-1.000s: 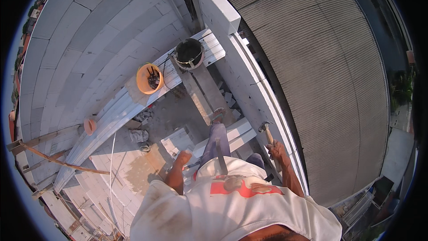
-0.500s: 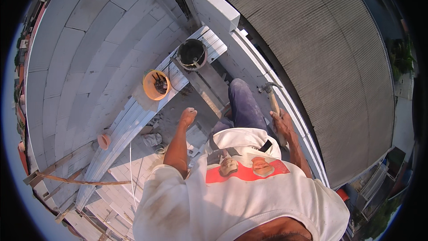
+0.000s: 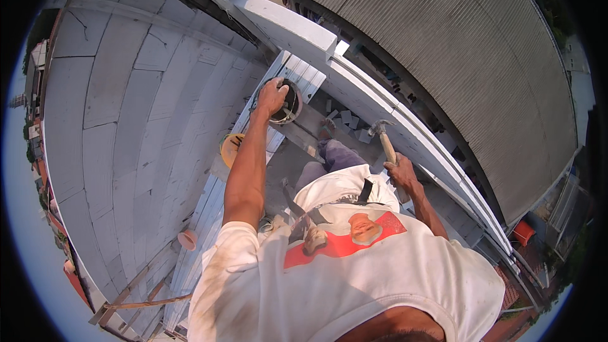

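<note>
the dark bucket (image 3: 292, 107) stands, not lifted, near the far end of the ribbed platform (image 3: 310, 75). the left hand (image 3: 272, 97) meets its rim, fingers' closure unclear; the right hand (image 3: 400, 171) grips the hammer (image 3: 387, 146).

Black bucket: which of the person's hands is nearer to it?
Left. The left hand is at the black bucket, overlapping its left side in view; the right hand is away to its lower right, holding a hammer.

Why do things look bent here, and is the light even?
Head view: the fisheye bends the edges of the grey roof; head view: sun and shade split the white shirt, the black bucket is dark inside beside the left hand, and the hammer in the right hand looks fairly sharp.
</note>
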The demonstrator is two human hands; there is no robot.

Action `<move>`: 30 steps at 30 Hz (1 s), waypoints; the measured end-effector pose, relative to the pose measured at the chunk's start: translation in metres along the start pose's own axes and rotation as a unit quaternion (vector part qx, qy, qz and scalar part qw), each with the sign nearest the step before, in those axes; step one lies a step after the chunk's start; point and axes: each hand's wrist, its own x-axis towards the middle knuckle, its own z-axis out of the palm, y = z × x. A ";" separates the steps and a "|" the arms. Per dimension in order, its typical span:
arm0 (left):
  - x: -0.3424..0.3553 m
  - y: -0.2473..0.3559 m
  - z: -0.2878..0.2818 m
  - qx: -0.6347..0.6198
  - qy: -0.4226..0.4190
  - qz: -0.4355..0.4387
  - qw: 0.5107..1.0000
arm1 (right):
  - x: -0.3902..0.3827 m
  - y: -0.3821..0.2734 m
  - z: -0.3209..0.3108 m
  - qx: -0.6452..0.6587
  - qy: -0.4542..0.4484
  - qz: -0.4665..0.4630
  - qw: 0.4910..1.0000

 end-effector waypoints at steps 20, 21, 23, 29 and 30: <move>0.257 0.032 -0.035 0.325 0.025 0.243 0.914 | 0.072 -0.204 0.057 -0.005 0.101 -0.162 0.982; 0.261 0.029 -0.036 0.330 0.020 0.252 0.909 | 0.085 -0.210 0.060 -0.025 0.121 -0.216 0.969; 0.260 0.030 -0.035 0.322 0.002 0.262 0.910 | 0.114 -0.234 0.059 -0.050 0.125 -0.264 0.955; 0.254 0.028 -0.020 0.312 -0.064 0.195 0.928 | 0.224 -0.344 0.076 -0.116 0.094 -0.458 0.877; 0.258 0.022 -0.012 0.334 -0.022 0.221 0.916 | 0.241 -0.362 0.081 -0.131 0.090 -0.486 0.860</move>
